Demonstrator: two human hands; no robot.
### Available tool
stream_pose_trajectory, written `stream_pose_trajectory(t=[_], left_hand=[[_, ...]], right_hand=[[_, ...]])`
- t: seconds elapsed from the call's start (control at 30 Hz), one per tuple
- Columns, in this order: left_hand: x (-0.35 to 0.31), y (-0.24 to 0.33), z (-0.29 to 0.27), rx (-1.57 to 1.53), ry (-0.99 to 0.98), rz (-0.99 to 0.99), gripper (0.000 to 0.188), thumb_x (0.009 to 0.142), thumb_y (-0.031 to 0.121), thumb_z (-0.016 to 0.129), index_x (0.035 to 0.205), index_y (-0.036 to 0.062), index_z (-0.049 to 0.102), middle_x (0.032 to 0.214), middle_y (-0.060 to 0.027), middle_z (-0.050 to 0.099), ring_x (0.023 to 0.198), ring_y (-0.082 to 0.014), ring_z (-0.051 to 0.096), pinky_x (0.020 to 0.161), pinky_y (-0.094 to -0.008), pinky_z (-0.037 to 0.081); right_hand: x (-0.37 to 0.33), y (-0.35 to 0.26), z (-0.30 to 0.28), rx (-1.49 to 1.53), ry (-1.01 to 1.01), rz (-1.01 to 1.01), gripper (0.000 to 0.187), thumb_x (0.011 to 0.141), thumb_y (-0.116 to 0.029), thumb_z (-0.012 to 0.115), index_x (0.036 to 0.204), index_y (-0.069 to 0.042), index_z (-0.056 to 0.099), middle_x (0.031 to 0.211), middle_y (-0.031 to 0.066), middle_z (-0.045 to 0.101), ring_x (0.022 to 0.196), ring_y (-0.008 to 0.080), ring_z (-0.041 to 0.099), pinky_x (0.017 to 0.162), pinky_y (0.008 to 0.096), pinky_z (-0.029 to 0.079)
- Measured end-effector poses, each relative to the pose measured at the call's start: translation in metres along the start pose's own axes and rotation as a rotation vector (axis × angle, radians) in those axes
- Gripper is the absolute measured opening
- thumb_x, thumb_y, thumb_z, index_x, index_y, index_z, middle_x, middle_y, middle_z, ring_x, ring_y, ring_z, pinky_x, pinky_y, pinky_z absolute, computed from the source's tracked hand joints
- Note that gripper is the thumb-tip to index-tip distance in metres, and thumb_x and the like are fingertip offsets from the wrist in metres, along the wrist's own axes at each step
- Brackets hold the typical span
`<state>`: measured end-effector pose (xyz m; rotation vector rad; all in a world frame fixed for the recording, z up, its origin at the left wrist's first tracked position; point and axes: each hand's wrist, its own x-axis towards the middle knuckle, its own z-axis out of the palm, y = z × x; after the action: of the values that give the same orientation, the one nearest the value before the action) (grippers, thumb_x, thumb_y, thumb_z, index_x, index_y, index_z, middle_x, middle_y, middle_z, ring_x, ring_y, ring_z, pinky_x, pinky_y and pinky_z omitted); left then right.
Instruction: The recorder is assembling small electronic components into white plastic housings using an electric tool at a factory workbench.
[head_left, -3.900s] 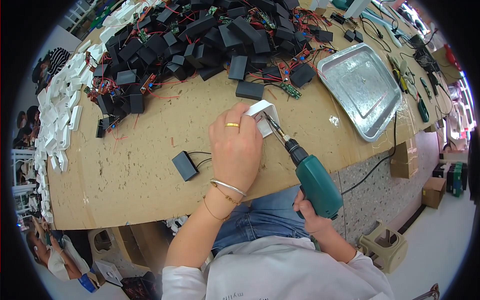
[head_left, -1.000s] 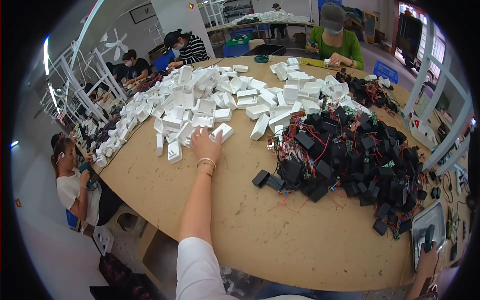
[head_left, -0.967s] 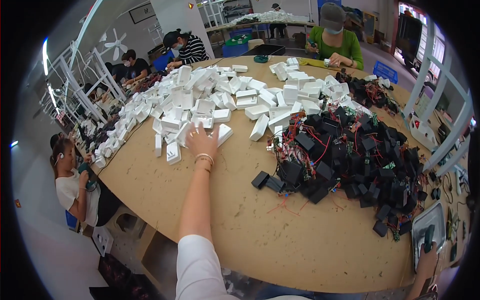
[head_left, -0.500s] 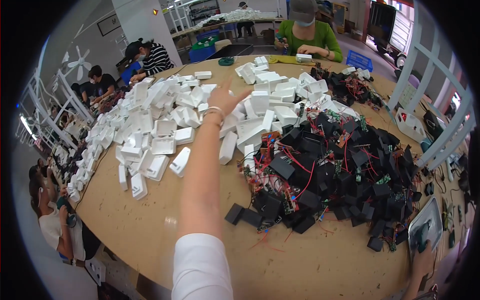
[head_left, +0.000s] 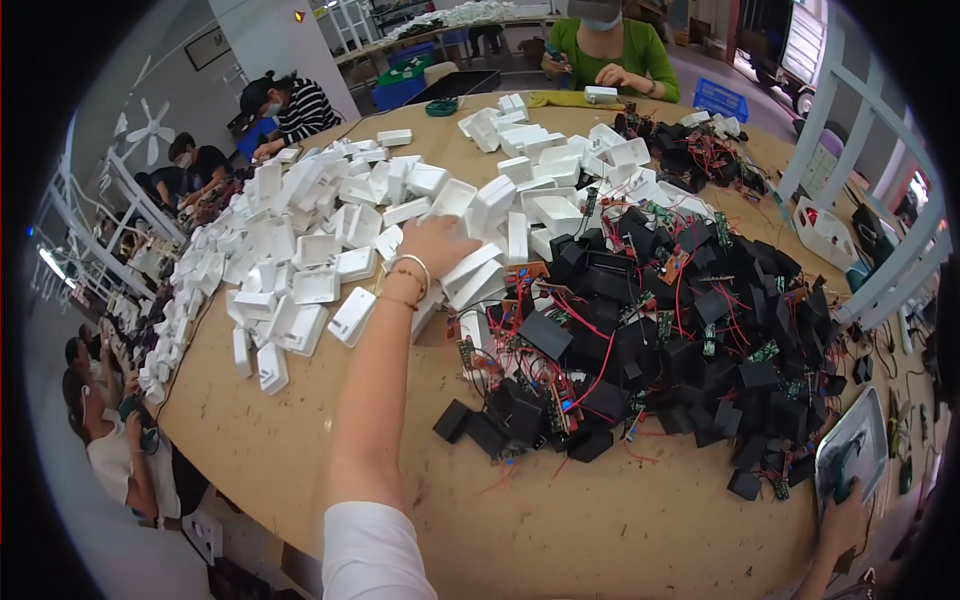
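Note:
My left hand (head_left: 437, 247) is palm down among the white plastic casings (head_left: 325, 287), with a bracelet at its wrist. Its thumb stands apart from the bent fingers, over a tilted casing (head_left: 472, 264). The fingertips are blurred and partly hidden. At the lower right my right hand (head_left: 842, 517) is closed around a dark green hand tool (head_left: 850, 462), whose exact kind I cannot make out. This tool is over a shallow metal tray (head_left: 876, 412). Between the hands lies a heap of black box-shaped parts (head_left: 690, 360) with circuit boards and red wires.
Across the table (head_left: 300, 445) a person in green (head_left: 640, 55) works with a tool and a white casing. A person in stripes (head_left: 310, 105) sits farther left. White metal frame bars (head_left: 890, 245), a white bin (head_left: 825, 235) and loose cables line the right side.
My left hand has drawn back toward me and lowered onto the casings, its fingers now bent. Some casings beside it have shifted. My right hand stays at the tray with the tool.

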<state>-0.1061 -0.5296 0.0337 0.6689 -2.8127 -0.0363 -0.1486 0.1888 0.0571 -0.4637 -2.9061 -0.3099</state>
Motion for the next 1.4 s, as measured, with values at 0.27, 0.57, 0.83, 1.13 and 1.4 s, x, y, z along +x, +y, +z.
stream_pose_trajectory(t=[0.27,0.57,0.83,1.13,1.4], left_hand=[[-0.143,-0.016,-0.026,-0.08,-0.048,-0.011,0.032,0.083,0.029,0.055,0.105,0.0101,0.07,0.117,-0.0158,0.064,0.118,-0.0361,0.052,0.099,-0.0445,0.042],[-0.28,0.033,-0.073,-0.067,0.19,-0.298,0.064,0.078,0.042,0.073,0.13,0.0096,0.055,0.129,-0.017,0.056,0.119,-0.035,0.05,0.097,-0.0421,0.044],[-0.341,0.078,-0.098,-0.295,0.281,-0.409,0.029,0.08,0.015,0.071,0.105,0.0045,0.061,0.095,-0.0135,0.065,0.082,-0.0304,0.064,0.074,-0.0389,0.05],[-0.334,0.294,-0.056,-0.596,0.01,0.227,0.038,0.081,0.004,0.059,0.118,0.0078,0.056,0.104,-0.0169,0.064,0.094,-0.0345,0.062,0.08,-0.0427,0.049],[-0.342,0.335,-0.068,-0.401,0.145,0.348,0.041,0.081,0.012,0.063,0.121,0.0072,0.056,0.112,-0.0139,0.06,0.101,-0.0339,0.056,0.084,-0.0416,0.046]], right_hand=[[0.019,0.03,0.043,0.192,0.035,-0.167,0.047,0.087,-0.022,0.06,0.131,-0.01,0.049,0.123,0.0176,0.059,0.104,0.0415,0.059,0.084,0.0482,0.047],[0.03,0.061,0.055,0.465,-0.059,-0.437,0.059,0.082,-0.017,0.063,0.136,-0.005,0.042,0.125,0.0216,0.054,0.115,0.0415,0.051,0.096,0.0453,0.042],[0.019,0.06,0.035,0.603,-0.063,-0.619,0.058,0.081,-0.016,0.066,0.134,-0.003,0.046,0.124,0.0242,0.055,0.116,0.0423,0.051,0.099,0.0427,0.041],[-0.038,-0.015,-0.025,0.955,-0.006,-0.833,0.032,0.082,-0.014,0.066,0.113,-0.004,0.061,0.103,0.0144,0.061,0.102,0.0338,0.057,0.09,0.0415,0.045],[-0.057,-0.067,0.0,0.621,0.168,-0.941,0.014,0.081,-0.015,0.068,0.09,-0.004,0.064,0.098,0.0112,0.06,0.099,0.0304,0.057,0.087,0.0396,0.044]])
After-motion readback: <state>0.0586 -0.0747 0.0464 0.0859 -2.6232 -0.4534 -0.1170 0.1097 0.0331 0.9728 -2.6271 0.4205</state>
